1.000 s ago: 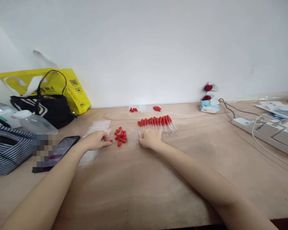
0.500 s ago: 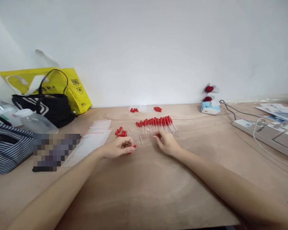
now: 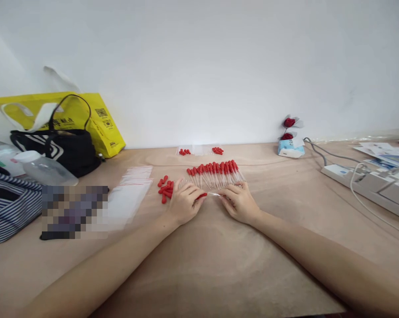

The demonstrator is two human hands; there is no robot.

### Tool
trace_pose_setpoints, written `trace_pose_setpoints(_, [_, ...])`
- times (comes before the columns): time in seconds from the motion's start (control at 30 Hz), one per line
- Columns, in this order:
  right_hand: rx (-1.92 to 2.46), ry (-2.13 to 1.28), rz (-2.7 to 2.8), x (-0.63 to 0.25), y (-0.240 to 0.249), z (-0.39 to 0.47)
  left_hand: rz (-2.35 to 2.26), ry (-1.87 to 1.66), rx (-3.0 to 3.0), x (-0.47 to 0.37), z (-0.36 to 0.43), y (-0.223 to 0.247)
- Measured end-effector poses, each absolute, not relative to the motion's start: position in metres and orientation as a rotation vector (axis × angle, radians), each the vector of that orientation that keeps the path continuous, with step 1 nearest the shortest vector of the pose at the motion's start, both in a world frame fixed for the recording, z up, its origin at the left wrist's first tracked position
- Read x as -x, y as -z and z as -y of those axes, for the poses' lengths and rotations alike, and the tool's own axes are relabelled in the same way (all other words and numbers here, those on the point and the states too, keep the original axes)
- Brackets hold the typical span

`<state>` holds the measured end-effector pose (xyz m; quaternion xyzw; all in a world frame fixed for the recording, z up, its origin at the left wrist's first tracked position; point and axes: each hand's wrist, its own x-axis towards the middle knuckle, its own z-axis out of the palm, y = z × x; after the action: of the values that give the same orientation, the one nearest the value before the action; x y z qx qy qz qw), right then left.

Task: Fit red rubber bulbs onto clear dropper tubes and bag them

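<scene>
My left hand (image 3: 186,202) is closed on a red rubber dropper bulb (image 3: 202,195), its open end facing right. My right hand (image 3: 239,201) pinches a clear glass dropper tube (image 3: 214,194), whose left end meets the bulb or lies right at it; how far it sits inside I cannot tell. Behind both hands lies a row of droppers with red bulbs (image 3: 215,168), tips toward me. Loose red bulbs (image 3: 165,191) are heaped left of my left hand. Bare glass tubes (image 3: 185,181) show partly behind that hand.
Clear zip bags (image 3: 133,194) lie at the left, beside a pixelated patch (image 3: 75,212). More red bulbs (image 3: 218,150) rest on bags near the wall. Bags and a plastic bottle (image 3: 47,168) stand far left. A power strip (image 3: 361,185) and a tissue pack (image 3: 291,148) are at the right.
My left hand has moved right with the red bulb. My right hand has drawn the glass tube toward me, so the bulb and tube now come together between the hands.
</scene>
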<state>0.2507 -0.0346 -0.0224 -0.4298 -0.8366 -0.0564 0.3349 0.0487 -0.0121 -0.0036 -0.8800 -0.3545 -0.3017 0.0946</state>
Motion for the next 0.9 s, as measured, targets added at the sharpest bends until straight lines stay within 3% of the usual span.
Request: trace_pose_setpoints(0.9, [0.940, 0.325, 2.342, -0.2472, 0.0184, 0.0336, 0.983, 0.862, 2.735, -0.0437, 0.0144, 0.0056])
